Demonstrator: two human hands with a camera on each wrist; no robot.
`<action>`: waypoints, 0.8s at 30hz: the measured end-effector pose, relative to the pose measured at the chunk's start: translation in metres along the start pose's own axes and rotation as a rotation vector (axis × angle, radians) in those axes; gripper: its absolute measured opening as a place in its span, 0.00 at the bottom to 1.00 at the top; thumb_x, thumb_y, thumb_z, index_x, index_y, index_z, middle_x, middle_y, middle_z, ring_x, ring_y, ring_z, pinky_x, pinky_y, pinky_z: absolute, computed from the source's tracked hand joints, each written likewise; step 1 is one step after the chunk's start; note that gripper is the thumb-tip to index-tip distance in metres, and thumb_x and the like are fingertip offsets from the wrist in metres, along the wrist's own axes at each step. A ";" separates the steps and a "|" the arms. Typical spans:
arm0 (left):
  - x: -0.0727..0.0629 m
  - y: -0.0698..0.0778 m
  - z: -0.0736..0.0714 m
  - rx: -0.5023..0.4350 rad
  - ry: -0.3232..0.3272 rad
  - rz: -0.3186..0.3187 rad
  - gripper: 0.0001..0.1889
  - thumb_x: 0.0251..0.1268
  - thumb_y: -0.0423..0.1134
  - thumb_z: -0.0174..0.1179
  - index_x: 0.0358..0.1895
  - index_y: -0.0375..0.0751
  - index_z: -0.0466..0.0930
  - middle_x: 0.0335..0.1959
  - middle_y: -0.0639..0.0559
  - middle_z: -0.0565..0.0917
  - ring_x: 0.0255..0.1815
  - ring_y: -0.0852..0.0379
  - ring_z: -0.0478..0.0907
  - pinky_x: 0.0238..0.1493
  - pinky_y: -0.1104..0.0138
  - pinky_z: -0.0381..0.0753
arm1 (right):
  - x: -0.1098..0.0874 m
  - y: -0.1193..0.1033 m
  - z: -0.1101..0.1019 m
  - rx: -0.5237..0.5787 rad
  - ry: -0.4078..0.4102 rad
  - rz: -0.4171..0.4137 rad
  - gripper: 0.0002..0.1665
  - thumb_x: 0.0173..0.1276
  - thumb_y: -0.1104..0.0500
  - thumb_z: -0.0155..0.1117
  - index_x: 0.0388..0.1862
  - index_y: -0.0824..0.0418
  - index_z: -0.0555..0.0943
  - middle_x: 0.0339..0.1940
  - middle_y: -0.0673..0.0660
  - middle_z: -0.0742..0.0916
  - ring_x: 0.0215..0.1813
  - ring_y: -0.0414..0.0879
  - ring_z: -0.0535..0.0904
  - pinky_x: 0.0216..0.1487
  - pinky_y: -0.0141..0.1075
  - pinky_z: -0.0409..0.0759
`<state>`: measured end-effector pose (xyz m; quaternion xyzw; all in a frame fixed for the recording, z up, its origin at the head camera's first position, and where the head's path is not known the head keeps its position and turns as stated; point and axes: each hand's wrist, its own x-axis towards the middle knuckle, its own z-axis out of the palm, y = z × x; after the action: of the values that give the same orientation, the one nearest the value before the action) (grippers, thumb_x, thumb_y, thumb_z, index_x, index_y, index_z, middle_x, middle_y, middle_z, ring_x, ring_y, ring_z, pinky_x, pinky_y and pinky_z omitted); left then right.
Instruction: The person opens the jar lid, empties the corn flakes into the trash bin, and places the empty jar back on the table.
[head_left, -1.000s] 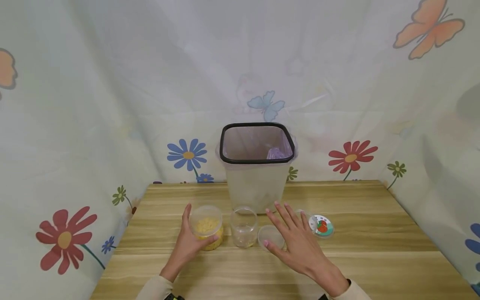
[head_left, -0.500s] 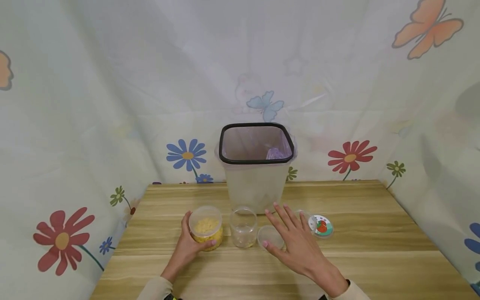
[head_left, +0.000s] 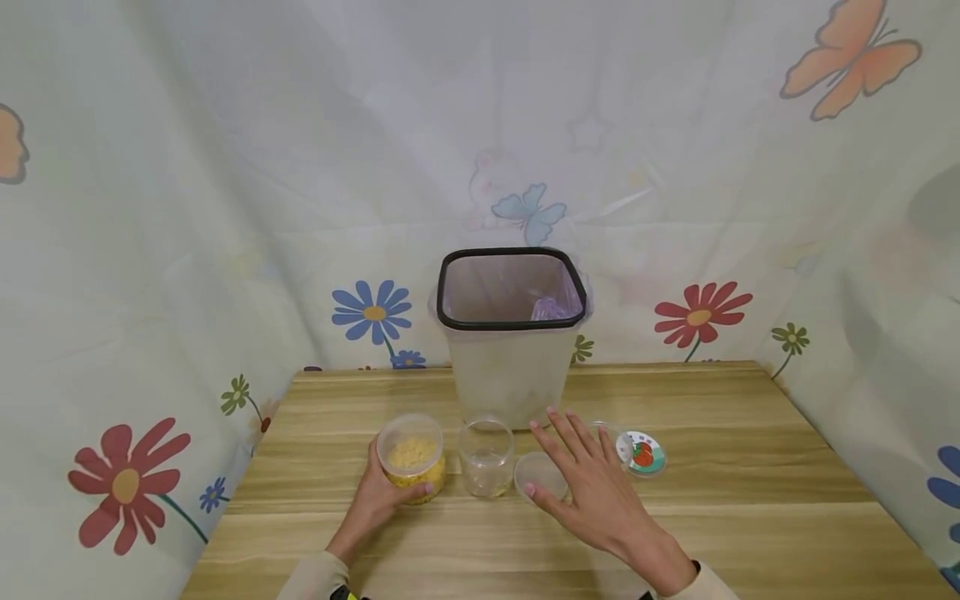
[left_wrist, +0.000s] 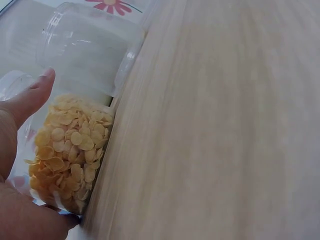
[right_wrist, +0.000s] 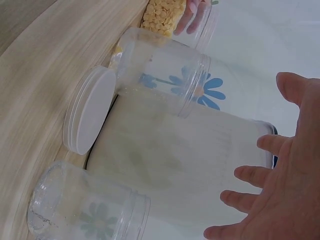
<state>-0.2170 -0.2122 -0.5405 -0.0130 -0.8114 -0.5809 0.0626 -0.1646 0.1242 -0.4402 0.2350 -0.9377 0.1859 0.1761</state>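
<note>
We see translucent bin (head_left: 513,350) w/ black rim at back-centre of wooden table (head_left: 750,467); bin = our landmark. Front-left of bin: clear jar of yellow flakes (head_left: 412,458), approx half full, lid off. Our left hand (head_left: 375,498) wraps fingers round it. Directly in front of bin: empty clear jar (head_left: 487,457), upright. Just right of that: white lid (head_left: 538,473), flat on table. Our right hand (head_left: 592,492) over it, fingers spread straight, thumb at lid edge. Front-right of bin: second empty jar (right_wrist: 85,207), strawberry-sticker lid (head_left: 643,454).
</note>
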 end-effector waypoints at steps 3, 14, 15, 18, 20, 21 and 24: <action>0.000 -0.002 0.001 0.001 0.013 -0.005 0.61 0.33 0.38 0.83 0.74 0.41 0.51 0.67 0.35 0.71 0.68 0.37 0.68 0.71 0.44 0.62 | 0.000 0.000 0.000 0.002 0.002 0.000 0.45 0.65 0.34 0.60 0.78 0.44 0.60 0.81 0.52 0.61 0.80 0.58 0.55 0.73 0.68 0.49; -0.002 0.013 -0.005 0.045 0.035 -0.036 0.61 0.34 0.45 0.83 0.74 0.46 0.52 0.67 0.37 0.71 0.67 0.38 0.70 0.70 0.43 0.65 | 0.005 0.001 -0.008 0.009 0.018 -0.019 0.47 0.64 0.35 0.63 0.78 0.45 0.59 0.80 0.55 0.61 0.79 0.61 0.56 0.71 0.70 0.52; -0.002 0.016 -0.005 0.049 0.036 -0.032 0.61 0.34 0.46 0.83 0.74 0.46 0.52 0.67 0.38 0.71 0.68 0.38 0.69 0.70 0.43 0.64 | 0.006 0.001 -0.009 0.011 0.024 -0.023 0.47 0.64 0.36 0.63 0.78 0.45 0.59 0.80 0.56 0.61 0.79 0.62 0.56 0.70 0.70 0.53; -0.004 0.029 -0.007 0.053 0.039 -0.005 0.61 0.34 0.46 0.83 0.75 0.47 0.51 0.69 0.39 0.70 0.69 0.39 0.68 0.70 0.43 0.64 | 0.010 0.001 -0.016 0.033 0.051 -0.032 0.47 0.63 0.38 0.64 0.78 0.46 0.58 0.80 0.57 0.62 0.79 0.62 0.56 0.70 0.71 0.53; -0.005 0.037 -0.007 0.059 0.043 0.017 0.62 0.33 0.46 0.83 0.75 0.48 0.52 0.69 0.39 0.70 0.69 0.40 0.68 0.70 0.43 0.65 | 0.012 0.000 -0.020 0.048 0.063 -0.033 0.48 0.64 0.38 0.65 0.79 0.44 0.57 0.80 0.56 0.61 0.79 0.62 0.56 0.70 0.71 0.53; -0.005 0.041 -0.007 0.059 0.044 0.026 0.62 0.33 0.46 0.83 0.75 0.48 0.52 0.69 0.40 0.70 0.69 0.40 0.68 0.70 0.43 0.65 | 0.013 0.000 -0.022 0.052 0.063 -0.032 0.48 0.64 0.38 0.64 0.79 0.43 0.56 0.81 0.55 0.60 0.79 0.62 0.56 0.70 0.70 0.53; -0.007 0.054 -0.007 0.066 0.049 0.047 0.62 0.32 0.46 0.84 0.75 0.49 0.52 0.68 0.41 0.70 0.69 0.41 0.68 0.69 0.43 0.65 | 0.016 -0.001 -0.026 0.063 0.072 -0.036 0.48 0.65 0.38 0.64 0.79 0.42 0.55 0.81 0.54 0.59 0.79 0.62 0.56 0.71 0.70 0.52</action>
<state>-0.2041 -0.2013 -0.4883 -0.0156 -0.8279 -0.5524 0.0965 -0.1706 0.1286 -0.4104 0.2502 -0.9201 0.2203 0.2054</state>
